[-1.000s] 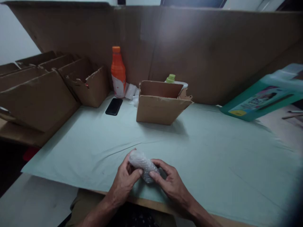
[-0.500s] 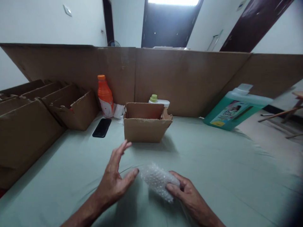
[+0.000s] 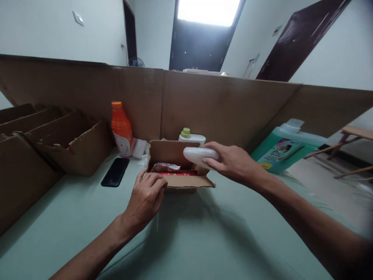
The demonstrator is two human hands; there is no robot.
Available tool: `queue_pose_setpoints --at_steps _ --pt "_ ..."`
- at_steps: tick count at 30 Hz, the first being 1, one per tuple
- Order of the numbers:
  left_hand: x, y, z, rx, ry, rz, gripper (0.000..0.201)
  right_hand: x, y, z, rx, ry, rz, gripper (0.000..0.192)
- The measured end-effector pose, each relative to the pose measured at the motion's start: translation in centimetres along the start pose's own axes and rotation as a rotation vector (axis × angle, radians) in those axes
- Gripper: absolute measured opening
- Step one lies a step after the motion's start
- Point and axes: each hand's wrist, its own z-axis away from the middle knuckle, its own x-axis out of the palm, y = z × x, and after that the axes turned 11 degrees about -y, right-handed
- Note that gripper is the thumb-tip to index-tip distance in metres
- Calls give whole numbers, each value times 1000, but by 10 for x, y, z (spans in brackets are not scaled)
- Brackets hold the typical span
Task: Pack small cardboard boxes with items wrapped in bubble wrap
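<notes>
My right hand (image 3: 233,163) grips a bubble-wrapped bundle (image 3: 198,155) and holds it just above the open top of a small cardboard box (image 3: 186,182). My left hand (image 3: 147,196) clasps the box's near-left edge, fingers curled over the rim. Inside the box lie a red packet and a dark wrapped item (image 3: 166,167). The box rests on a pale green cloth (image 3: 204,241) that covers the table.
A black phone (image 3: 115,172) lies left of the box. An orange bottle (image 3: 121,128) and a white bottle with a green cap (image 3: 190,137) stand by the cardboard back wall (image 3: 221,105). Open cardboard boxes (image 3: 72,149) line the left; a green jug (image 3: 287,147) lies at right.
My right hand lifted the bubble-wrapped bundle off the cloth and carried it forward over the box. My left hand went from open above the cloth to gripping the box's edge. The view tilted up.
</notes>
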Motion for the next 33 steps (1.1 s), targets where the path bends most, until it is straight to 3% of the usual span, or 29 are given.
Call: queue_pose_setpoints --at_steps 2,5,9,11,15,16,18,20,21,22,24,26,28,31,33 --pt "-1 -1 -2 8 12 15 16 5 -15 -34 20 -166 186 33" --pt "-3 -5 -6 25 16 28 16 28 -34 -76 0 -328 260 28" --pt "-2 -7 -8 35 8 29 15 62 -48 -106 -73 -388 232 31" --pt "-1 -7 -10 35 11 26 14 68 -51 -111 -105 -404 211 29" --pt "-5 -8 -5 16 119 63 24 46 -36 -91 -162 -380 168 30" --pt "-7 -10 -1 -8 171 77 33 38 -27 -78 -162 -304 143 32" --pt "-10 -19 11 -97 263 118 53 27 -3 -43 -122 -34 28 31" --pt "-6 -34 25 -238 267 214 62 30 23 -7 -41 254 -177 26" --pt "-1 -41 30 -316 231 286 64 39 34 8 5 327 -289 25" --pt "6 -48 35 -387 181 369 67 52 42 19 41 334 -395 25" --pt "24 -57 36 -491 77 560 75 86 49 25 71 230 -601 32" --pt "43 -59 27 -528 17 748 83 122 42 14 51 105 -796 55" --pt "57 -52 13 -533 14 880 86 150 29 -4 37 58 -919 60" --pt "64 -30 4 -526 47 923 85 169 15 -6 50 60 -963 48" --pt "62 -12 19 -509 40 912 84 173 12 19 74 67 -960 40"
